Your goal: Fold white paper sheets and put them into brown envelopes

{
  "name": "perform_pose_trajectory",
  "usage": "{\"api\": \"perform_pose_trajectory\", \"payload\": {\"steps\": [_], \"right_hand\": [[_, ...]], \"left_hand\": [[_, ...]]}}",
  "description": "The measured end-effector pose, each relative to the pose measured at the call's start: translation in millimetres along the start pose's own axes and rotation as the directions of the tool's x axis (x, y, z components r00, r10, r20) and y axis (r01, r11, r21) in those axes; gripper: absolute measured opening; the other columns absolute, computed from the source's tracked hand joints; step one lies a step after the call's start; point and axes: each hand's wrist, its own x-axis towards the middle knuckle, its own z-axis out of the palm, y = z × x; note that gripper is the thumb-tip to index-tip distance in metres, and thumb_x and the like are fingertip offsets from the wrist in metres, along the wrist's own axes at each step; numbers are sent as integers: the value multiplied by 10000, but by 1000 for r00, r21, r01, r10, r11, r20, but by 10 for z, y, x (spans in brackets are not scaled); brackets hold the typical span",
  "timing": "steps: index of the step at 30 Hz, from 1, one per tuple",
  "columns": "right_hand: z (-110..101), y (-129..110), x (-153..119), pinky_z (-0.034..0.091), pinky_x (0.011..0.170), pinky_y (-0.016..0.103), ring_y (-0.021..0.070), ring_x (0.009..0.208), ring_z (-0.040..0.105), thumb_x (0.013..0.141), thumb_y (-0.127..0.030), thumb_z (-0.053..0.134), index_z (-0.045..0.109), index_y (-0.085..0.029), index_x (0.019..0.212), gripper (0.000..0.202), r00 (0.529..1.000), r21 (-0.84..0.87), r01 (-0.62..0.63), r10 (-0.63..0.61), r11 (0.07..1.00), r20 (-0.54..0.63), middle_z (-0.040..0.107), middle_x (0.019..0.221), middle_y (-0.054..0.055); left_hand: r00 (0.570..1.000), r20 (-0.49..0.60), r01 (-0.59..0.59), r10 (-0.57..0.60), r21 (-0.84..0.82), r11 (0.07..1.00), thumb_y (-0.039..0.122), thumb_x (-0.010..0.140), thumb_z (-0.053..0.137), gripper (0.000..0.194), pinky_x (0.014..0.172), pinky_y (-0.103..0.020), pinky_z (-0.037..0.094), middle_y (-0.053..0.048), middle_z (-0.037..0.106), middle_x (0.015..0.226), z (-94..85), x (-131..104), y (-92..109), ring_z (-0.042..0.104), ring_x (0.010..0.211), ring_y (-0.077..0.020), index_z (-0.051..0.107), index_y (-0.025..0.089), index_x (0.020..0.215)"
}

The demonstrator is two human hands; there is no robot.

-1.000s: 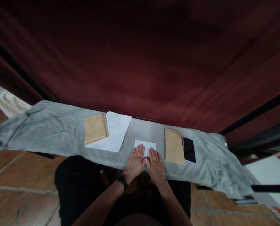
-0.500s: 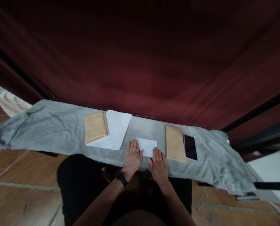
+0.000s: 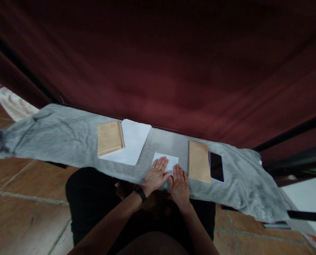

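The paper [image 3: 172,162] lay on the cloth [image 3: 75,138], between the sheets [image 3: 135,136] and the phone [image 3: 216,166]. The left hand [image 3: 154,177] was flat across it, the right hand [image 3: 179,185] flat at its near right corner, both gripping nothing. The step seemed pressing; the next move probably called for even pressure.

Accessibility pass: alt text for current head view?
A person's left hand lies over a small white paper on gray cloth, the right hand at its right edge. Brown paper packets lie on larger white sheets at left; another packet and a phone lie at right.
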Motion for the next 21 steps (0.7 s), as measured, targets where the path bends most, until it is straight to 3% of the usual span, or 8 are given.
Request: {"api": "perform_pose_trajectory", "payload": {"steps": [4, 11, 21], "right_hand": [[10, 17, -9, 315, 1161, 487, 281, 1426, 388, 1056, -346, 302, 337, -74, 1526, 544, 1000, 11, -4, 4, 1000, 20, 394, 1549, 194], [15, 31, -24, 312, 1161, 513, 288, 1435, 370, 1062, -369, 299, 312, -87, 1537, 553, 1000, 39, -9, 9, 999, 21, 389, 1552, 194], [130, -196, 395, 306, 1179, 463, 237, 1450, 350, 1062, -320, 228, 369, -64, 1509, 534, 997, 188, 27, -40, 982, 66, 425, 1535, 176]], "left_hand": [[993, -27, 115, -114, 32, 993, 485, 1014, 364, 629, 1227, -466, 197, -151, 350, 1587, -11, -44, -71, 271, 1494, -256, 341, 122, 1528], [992, 3, 130, -130, 36, 991, 511, 987, 418, 647, 1225, -491, 177, -143, 321, 1604, -10, -48, -82, 265, 1496, -272, 344, 168, 1531], [991, 52, 124, -123, -15, 992, 366, 960, 434, 639, 1223, -494, 151, -148, 265, 1626, -7, -40, -69, 204, 1512, -287, 301, 151, 1547]]}}
